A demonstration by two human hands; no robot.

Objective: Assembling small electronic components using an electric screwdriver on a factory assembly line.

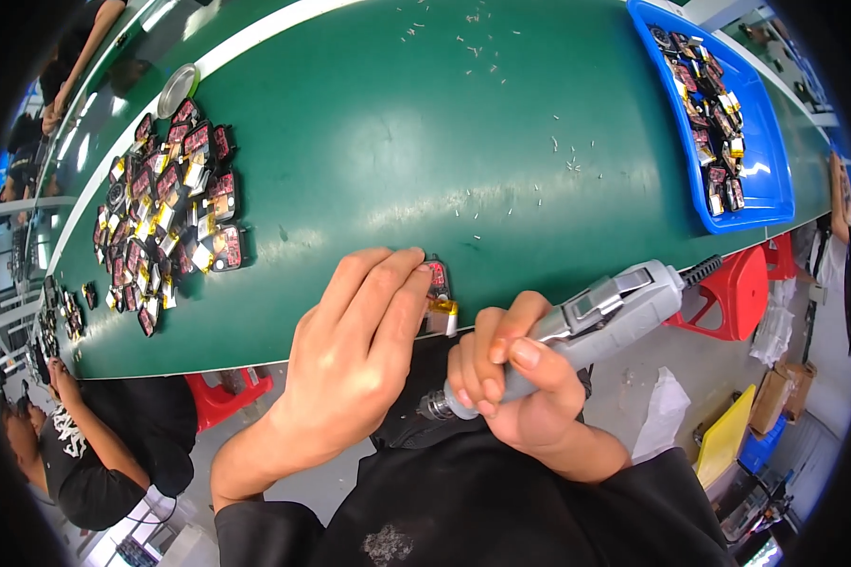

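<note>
My right hand (539,392) is wrapped round a grey electric screwdriver (619,317). Its metal tip points left and down, off the table's near edge, and a black cord leaves its back end. At that edge lies a small electronic device (439,276) with a black casing, a red circuit board and a yellow-and-silver battery hanging out. The fingers of my left hand (355,345) are close together and hold the device from its left side; the thumb is hidden. The screwdriver tip is apart from the device.
Many similar devices (165,203) are heaped on the green table (369,142) at left, near a round dish (178,91). A blue tray (771,180) at right holds more. Loose screws (573,165) lie scattered. Red stools (736,295) stand below. A co-worker (113,444) sits at left.
</note>
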